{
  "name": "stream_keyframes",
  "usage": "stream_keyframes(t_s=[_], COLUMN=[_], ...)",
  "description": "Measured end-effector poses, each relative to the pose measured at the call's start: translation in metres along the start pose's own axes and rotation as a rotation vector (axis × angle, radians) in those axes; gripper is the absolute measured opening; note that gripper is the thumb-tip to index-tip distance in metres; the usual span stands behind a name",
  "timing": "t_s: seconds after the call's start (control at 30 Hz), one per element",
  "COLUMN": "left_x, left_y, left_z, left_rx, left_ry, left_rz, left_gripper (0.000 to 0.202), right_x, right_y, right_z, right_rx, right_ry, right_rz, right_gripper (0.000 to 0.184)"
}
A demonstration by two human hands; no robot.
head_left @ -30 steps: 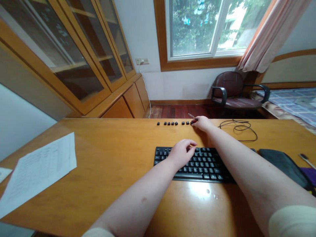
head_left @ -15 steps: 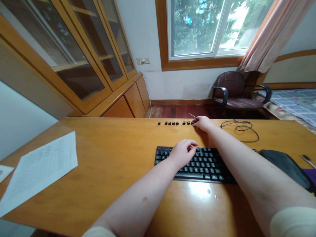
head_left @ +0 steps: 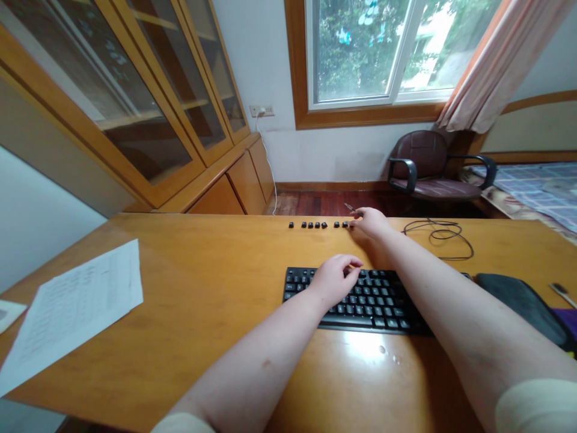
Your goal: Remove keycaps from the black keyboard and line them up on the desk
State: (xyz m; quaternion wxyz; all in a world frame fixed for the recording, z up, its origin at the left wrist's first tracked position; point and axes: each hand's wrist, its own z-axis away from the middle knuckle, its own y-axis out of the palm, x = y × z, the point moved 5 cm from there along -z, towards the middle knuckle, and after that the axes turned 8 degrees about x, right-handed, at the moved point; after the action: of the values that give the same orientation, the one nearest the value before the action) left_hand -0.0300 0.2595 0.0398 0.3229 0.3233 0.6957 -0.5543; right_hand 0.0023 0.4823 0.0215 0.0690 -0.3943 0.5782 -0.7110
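A black keyboard (head_left: 360, 308) lies across the desk in front of me. My left hand (head_left: 334, 279) rests on its upper part, thumb and fingers slightly apart and nothing visible between them. Beyond the keyboard, several loose black keycaps (head_left: 317, 225) stand in a row along the desk's far edge. At the right end of that row is my right hand (head_left: 370, 223), closed around a slim metal tool (head_left: 351, 208) whose tip points up and left. Its fingertips are beside the last visible keycap (head_left: 345, 224); whether they also touch a keycap is hidden.
A dark cable (head_left: 451, 231) lies coiled at the far right of the wooden desk (head_left: 202, 288). Nearer are a dark pouch (head_left: 518, 300) and a brush (head_left: 561, 293). A printed sheet (head_left: 85, 300) lies at left. Behind the desk stands an armchair (head_left: 424, 162).
My right hand has shifted slightly left and up, and the keycap at its fingertips is now hidden. My left hand has stayed in place on the keyboard.
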Motion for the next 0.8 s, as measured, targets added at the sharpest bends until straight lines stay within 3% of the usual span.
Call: stream_keyframes(t_s=[0.13,0.3,0.8], left_x=[-0.002,-0.004,-0.001], left_y=[-0.003,-0.005,-0.004], left_z=[0.000,0.001,0.001], left_rx=[-0.023,-0.062,-0.087], left_ry=[0.001,0.018,0.004], left_rz=[0.001,0.012,0.046], left_gripper=[0.017,0.017,0.018], right_x=[0.037,0.069,0.082], right_y=[-0.001,0.011,0.036], right_z=[0.002,-0.004,-0.019], right_rx=[0.029,0.124,0.211], right_ry=[-0.133,-0.239,-0.176], right_rz=[0.131,0.312,0.360], right_gripper=[0.029,0.038,0.030])
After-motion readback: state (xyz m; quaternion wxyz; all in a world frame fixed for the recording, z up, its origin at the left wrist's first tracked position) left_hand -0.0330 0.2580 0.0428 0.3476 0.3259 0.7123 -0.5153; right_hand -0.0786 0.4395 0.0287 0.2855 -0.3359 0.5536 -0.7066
